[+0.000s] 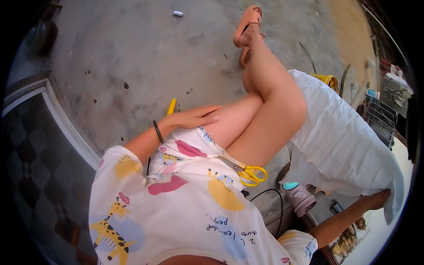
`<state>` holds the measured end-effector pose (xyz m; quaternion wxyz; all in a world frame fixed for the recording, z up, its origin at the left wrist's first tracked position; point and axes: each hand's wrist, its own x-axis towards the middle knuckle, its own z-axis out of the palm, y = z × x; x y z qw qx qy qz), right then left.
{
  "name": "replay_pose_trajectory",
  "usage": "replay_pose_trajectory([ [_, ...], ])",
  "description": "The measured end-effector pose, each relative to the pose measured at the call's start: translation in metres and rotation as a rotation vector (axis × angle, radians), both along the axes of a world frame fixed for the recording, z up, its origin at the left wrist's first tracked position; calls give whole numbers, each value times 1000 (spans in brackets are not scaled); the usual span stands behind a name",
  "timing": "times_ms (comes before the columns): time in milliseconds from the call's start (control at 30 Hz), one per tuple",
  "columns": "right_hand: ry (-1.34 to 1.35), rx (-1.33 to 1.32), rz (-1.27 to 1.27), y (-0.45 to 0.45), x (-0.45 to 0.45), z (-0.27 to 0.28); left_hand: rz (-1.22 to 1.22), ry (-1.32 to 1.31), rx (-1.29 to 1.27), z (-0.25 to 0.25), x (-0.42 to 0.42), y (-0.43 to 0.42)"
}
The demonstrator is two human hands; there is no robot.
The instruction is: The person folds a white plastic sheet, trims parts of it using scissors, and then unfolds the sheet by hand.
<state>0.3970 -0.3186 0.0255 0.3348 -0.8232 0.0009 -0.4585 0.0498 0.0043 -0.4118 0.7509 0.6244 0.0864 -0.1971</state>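
My left hand (194,117) lies flat on my thigh, fingers stretched out, with a dark bangle (157,131) around the wrist. Just beyond that wrist a yellow piece (172,107) sticks out; the rest of it is hidden. On the right side, my right hand (379,199) grips the edge of a large white sheet (340,137), its fingers partly covered by the material. The sheet looks thin and creased, and it hangs beside my crossed legs. Scissors with yellow handles (252,175) rest at my lap, their blades mostly hidden against my shorts.
A small white cylinder (177,13) lies on the concrete floor (145,53). Behind the sheet are a yellow container (327,80) and a wire rack (379,117). A black cable (281,207) curves beside a greyish object (302,199). At left stands a pale door frame (70,119).
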Motion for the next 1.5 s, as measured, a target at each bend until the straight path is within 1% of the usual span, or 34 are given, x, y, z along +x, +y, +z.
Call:
replay_pose_trajectory([
  [67,8,-57,-2,-4,9,3,-10,13,-49,-9,34,-5],
  [167,13,-124,-5,-9,17,14,53,-4,5,-14,52,-14],
  [267,28,-177,-16,-13,25,22,107,-189,53,-15,29,-11],
  [367,50,-217,-36,-12,32,24,148,-265,334,15,1,-7],
  [567,104,-276,-40,-3,55,9,204,-293,412,46,-21,-10],
  [667,123,-304,-25,5,66,1,241,-325,447,51,-26,-10],
  [833,135,-341,-13,10,76,-4,264,-213,278,36,-20,-5],
  [867,137,-344,-14,10,77,-3,268,-188,237,27,-14,-3],
  [967,136,-350,-17,6,76,-1,383,-157,-22,-15,8,-14],
  [1067,136,-350,-26,-2,73,1,374,-210,3,-38,30,-23],
  [1267,137,-337,-34,-15,69,5,323,-116,126,-32,23,-17],
  [1367,138,-337,-34,-21,69,4,366,-166,134,-32,24,-18],
  [1500,137,-331,-32,-29,70,3,407,-139,36,-38,29,-24],
])
